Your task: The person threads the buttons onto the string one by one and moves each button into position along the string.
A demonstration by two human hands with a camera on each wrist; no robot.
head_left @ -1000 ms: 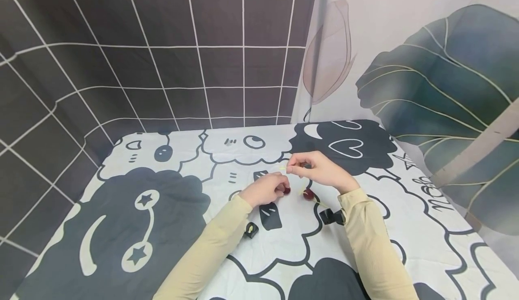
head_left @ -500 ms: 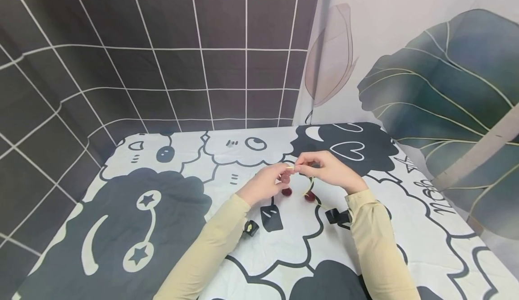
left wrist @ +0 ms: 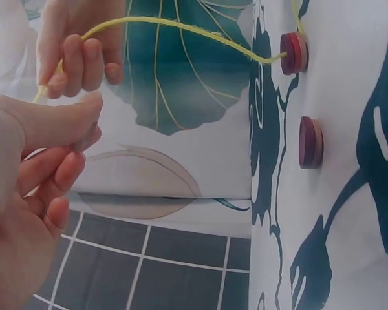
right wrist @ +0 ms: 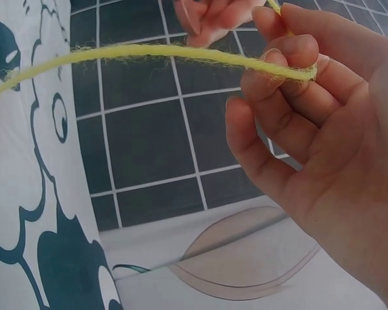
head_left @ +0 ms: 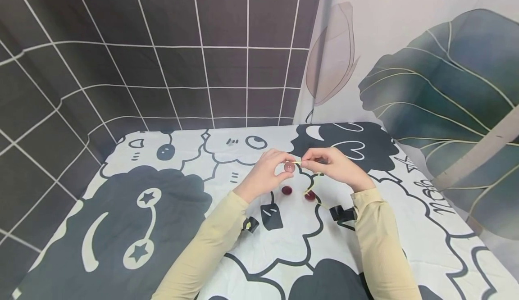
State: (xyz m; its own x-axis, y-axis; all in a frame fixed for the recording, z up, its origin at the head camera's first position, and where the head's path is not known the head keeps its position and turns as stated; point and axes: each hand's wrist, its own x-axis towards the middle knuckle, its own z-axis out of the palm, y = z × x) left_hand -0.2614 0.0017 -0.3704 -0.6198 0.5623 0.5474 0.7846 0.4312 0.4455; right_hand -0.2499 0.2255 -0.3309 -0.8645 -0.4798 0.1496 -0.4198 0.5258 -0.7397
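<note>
My left hand [head_left: 262, 175] holds a reddish button [head_left: 289, 167] by its edge between thumb and fingers, above the cloth. My right hand [head_left: 337, 167] pinches yellow yarn [head_left: 297, 162] at the button, a short straight bit of it spanning the gap between the hands. From the right fingers the yarn [left wrist: 181, 26] sags down to a dark red button [head_left: 310, 196] on the cloth and runs through it. Another dark red button [head_left: 287, 190] lies to its left. In the left wrist view, the left thumb hides the held button; the right wrist view shows yarn [right wrist: 161, 50] crossing the right fingers.
A black-and-white cartoon cloth [head_left: 279, 246] covers the table. Small black devices [head_left: 250, 224] sit at the wrists. A dark grid-patterned curtain [head_left: 170, 65] hangs behind, and a white leaf-print curtain [head_left: 421, 84] hangs at the right.
The left hand has risen from the cloth to meet the right hand, and the button in its fingers now faces the head camera. The right hand has shifted slightly right with the yarn.
</note>
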